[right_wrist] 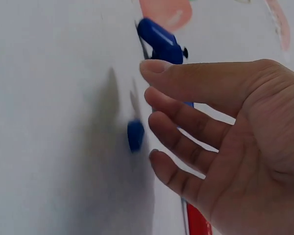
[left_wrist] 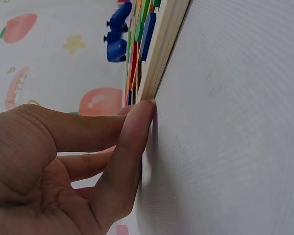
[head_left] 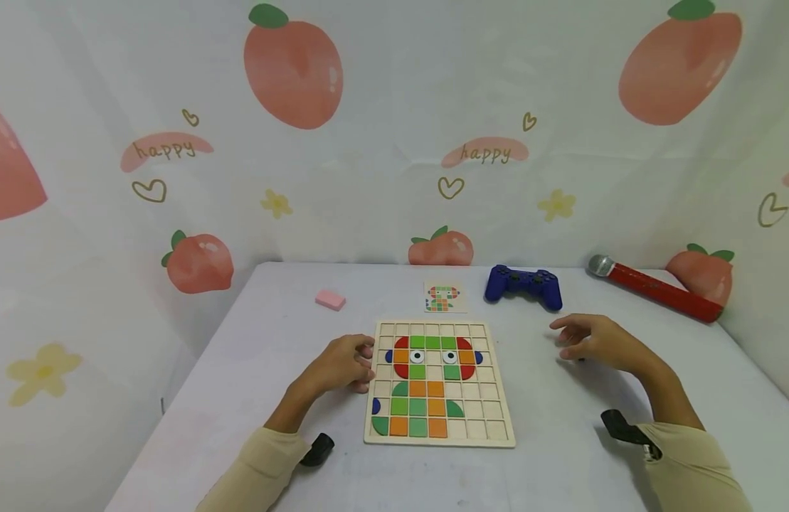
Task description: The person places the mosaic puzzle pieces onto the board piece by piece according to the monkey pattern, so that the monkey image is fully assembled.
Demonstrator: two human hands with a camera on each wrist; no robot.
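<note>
A wooden mosaic puzzle board [head_left: 474,430] lies on the table, with several red, green, orange and blue pieces and two eye pieces in its grid. My left hand [head_left: 344,364] is at the board's left edge. In the left wrist view the fingertips [left_wrist: 141,115] come together on the rim of the board [left_wrist: 167,44]. My right hand [head_left: 595,343] hovers to the right of the board, fingers loosely curved and apart, holding nothing. Beneath it is a small blue piece [right_wrist: 135,135], blurred in the right wrist view.
Behind the board lies a pattern card [head_left: 444,296] with a similar picture. A blue game controller [head_left: 523,286] is to its right, and a red microphone [head_left: 663,290] lies farther right. A pink block [head_left: 330,299] sits at the back left. Fruit-print cloth hangs behind the table.
</note>
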